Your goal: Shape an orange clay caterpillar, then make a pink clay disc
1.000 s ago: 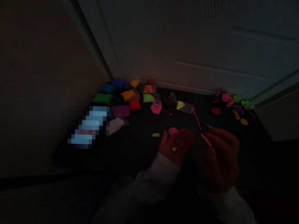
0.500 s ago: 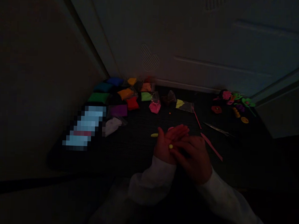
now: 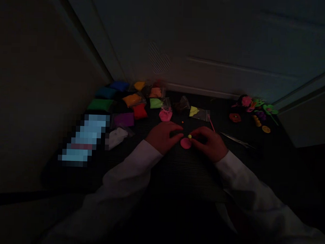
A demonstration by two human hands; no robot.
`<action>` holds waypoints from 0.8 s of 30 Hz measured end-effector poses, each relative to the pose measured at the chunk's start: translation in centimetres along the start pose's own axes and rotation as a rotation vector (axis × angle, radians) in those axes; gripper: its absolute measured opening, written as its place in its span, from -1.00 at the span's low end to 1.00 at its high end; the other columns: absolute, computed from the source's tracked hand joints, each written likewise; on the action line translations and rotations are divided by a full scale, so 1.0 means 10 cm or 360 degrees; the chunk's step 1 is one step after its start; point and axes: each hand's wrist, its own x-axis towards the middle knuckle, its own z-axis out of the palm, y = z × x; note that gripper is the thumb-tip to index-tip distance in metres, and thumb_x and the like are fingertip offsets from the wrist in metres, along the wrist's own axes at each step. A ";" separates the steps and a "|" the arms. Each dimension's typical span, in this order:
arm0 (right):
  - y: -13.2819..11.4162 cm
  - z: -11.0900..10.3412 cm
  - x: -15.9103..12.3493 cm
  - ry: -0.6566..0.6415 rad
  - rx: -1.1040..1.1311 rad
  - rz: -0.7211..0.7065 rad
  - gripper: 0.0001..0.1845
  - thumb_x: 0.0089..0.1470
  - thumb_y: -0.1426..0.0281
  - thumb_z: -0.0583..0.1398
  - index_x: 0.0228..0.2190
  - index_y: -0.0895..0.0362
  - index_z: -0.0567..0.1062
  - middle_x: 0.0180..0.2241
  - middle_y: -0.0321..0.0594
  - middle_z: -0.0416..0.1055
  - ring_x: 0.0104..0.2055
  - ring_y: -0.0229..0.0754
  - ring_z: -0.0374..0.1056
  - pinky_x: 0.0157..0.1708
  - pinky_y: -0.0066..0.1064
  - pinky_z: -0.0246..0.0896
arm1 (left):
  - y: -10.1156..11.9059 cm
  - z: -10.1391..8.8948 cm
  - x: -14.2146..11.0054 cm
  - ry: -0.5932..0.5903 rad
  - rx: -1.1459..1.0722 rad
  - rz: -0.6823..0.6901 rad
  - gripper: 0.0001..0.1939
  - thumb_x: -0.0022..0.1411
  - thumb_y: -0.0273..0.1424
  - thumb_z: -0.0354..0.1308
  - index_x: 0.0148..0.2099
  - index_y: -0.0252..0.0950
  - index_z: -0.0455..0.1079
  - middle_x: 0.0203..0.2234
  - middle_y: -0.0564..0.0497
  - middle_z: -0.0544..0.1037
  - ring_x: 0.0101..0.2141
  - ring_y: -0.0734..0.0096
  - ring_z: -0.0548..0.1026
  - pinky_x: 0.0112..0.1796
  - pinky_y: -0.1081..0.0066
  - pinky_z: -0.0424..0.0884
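Note:
Between the thumb and finger of my right hand (image 3: 208,143) is a small yellow clay ball (image 3: 189,136). It is just above the far right edge of a flat pink clay disc (image 3: 186,143) on the dark table; whether the two touch I cannot tell. To the left of the disc, my left hand (image 3: 165,136) has its thumb and fingers apart, their tips near the disc, and nothing shows between them. A tiny orange clay bit (image 3: 182,122) lies beyond the disc. The yellow clay strip seen earlier is hidden, likewise the wide pink tool.
Bags of coloured clay, among them a purple bag (image 3: 124,119) and a pink clay bag (image 3: 165,114), spread along the back left. A lit phone (image 3: 84,140) lies left. Right are a thin pink tool (image 3: 212,123), scissors (image 3: 238,140) and clay flowers (image 3: 246,101).
My hands have come apart and moved forward. The yellow ball has left my left palm and is in my right fingers by the pink disc, now more exposed. The view has shifted slightly.

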 end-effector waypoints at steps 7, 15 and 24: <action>0.07 0.06 0.02 -0.0059 -0.0001 0.0065 -0.81 -0.08 0.38 0.16 -0.33 0.13 0.40 -0.38 -0.24 0.34 -0.36 -0.30 0.26 -0.36 -0.42 0.21 | -0.17 0.18 -0.02 -0.0192 0.0229 0.0264 -0.52 -0.06 -0.14 0.13 -0.11 -0.30 0.36 -0.21 -0.09 0.42 -0.15 0.24 0.32 -0.11 0.20 0.22; 0.03 0.08 0.01 -0.0049 -0.0010 -0.0007 -0.82 -0.06 0.34 0.15 -0.35 0.13 0.41 -0.34 -0.21 0.33 -0.28 -0.26 0.26 -0.27 -0.37 0.22 | -0.11 0.19 -0.02 -0.0127 0.0298 0.0284 -0.69 0.08 -0.24 0.03 -0.17 -0.27 0.39 -0.24 -0.04 0.44 -0.18 0.29 0.32 -0.13 0.24 0.21; 0.01 0.13 0.02 -0.0017 -0.0084 -0.0061 -0.83 -0.06 0.33 0.15 -0.36 0.12 0.42 -0.35 -0.21 0.31 -0.29 -0.26 0.26 -0.28 -0.38 0.22 | -0.10 0.21 -0.03 -0.0172 0.0315 0.0232 -0.64 0.03 -0.18 0.07 -0.16 -0.26 0.39 -0.24 -0.04 0.45 -0.17 0.24 0.32 -0.16 0.22 0.22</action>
